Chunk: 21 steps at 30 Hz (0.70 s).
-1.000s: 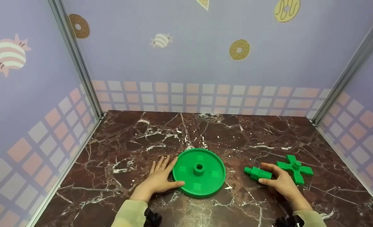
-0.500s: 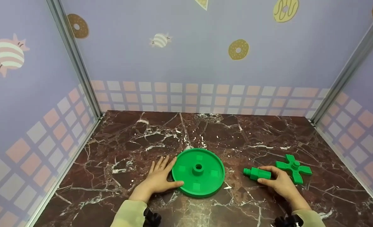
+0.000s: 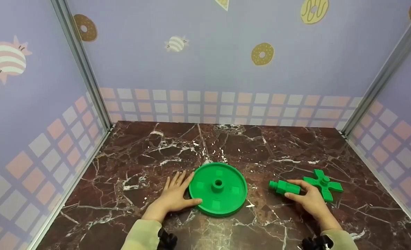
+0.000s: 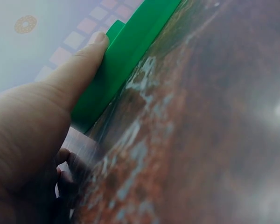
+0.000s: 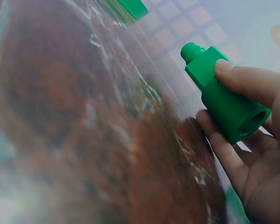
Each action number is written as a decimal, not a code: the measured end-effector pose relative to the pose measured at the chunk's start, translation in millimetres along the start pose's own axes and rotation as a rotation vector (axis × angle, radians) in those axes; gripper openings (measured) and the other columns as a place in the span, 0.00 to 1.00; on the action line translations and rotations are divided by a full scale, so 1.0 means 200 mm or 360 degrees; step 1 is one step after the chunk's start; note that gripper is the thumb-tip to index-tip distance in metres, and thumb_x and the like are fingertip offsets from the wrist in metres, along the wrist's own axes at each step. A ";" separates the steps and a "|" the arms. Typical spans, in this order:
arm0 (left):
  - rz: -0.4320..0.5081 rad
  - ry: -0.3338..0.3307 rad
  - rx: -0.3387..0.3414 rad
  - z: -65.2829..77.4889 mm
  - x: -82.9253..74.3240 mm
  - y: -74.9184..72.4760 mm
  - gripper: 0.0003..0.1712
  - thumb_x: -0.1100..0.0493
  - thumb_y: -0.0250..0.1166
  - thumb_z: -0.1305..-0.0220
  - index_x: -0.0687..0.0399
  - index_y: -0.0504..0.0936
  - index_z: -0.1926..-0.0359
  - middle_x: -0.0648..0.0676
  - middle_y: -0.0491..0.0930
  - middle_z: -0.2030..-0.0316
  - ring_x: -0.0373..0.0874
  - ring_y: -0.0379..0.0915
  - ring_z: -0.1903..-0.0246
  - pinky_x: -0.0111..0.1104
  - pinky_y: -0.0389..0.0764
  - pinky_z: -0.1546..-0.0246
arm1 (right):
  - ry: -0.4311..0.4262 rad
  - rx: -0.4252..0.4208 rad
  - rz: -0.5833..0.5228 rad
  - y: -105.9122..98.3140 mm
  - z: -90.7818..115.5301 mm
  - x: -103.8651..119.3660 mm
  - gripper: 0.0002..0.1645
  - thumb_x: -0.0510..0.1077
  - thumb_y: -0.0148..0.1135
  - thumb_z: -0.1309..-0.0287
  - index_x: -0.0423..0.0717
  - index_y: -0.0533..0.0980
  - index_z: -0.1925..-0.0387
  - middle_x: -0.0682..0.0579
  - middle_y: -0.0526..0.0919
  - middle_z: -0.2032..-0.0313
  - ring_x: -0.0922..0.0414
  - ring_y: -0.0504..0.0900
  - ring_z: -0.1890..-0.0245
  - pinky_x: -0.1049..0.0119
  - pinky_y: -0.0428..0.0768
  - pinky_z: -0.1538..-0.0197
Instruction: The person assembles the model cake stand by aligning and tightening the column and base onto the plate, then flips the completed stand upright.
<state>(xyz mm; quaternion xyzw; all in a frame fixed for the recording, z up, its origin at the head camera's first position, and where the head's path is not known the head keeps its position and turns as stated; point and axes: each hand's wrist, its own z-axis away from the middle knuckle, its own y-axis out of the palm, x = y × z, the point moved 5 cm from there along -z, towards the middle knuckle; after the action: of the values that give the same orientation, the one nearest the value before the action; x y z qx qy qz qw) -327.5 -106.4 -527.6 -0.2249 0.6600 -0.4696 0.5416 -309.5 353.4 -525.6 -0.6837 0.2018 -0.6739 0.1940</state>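
Observation:
In the head view, a round green disc (image 3: 222, 198) with a raised rim and a hollow hub lies on the table. My left hand (image 3: 173, 198) rests along its left side, fingers spread and fairly straight, with the thumb touching the rim. The left wrist view shows that thumb (image 4: 86, 63) against the disc's edge. To the right, my right hand (image 3: 309, 199) pinches a green plastic connector piece (image 3: 288, 188) between thumb and fingers. In the right wrist view this connector piece (image 5: 228, 105) has a narrow ridged neck, a squarish middle and a round, hollow end.
A green cross-shaped piece (image 3: 325, 184) with a central peg lies just beyond my right hand, partly hidden by it. The dark marbled table (image 3: 177, 142) is enclosed by patterned panels (image 3: 208, 62) at the back and both sides.
The green connector piece has shifted slightly in my right hand, its ridged neck now a little higher in view. My left hand and the disc have stayed in place.

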 end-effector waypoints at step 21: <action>0.0020 0.0002 -0.0006 0.00 0.00 0.00 0.62 0.22 0.65 0.42 0.43 0.50 0.17 0.64 0.46 0.18 0.65 0.35 0.18 0.64 0.34 0.20 | -0.0064 -0.0152 -0.0356 0.05 0.01 0.17 0.41 0.40 0.77 0.43 0.39 0.67 0.32 0.55 0.79 0.37 0.80 0.72 0.45 0.79 0.77 0.48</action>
<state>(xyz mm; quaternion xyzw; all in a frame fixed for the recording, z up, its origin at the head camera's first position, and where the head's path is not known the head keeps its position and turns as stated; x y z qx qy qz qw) -327.8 -107.3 -527.6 -0.2215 0.6627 -0.4649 0.5437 -308.0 327.1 -503.1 -0.7237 0.1522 -0.6672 0.0886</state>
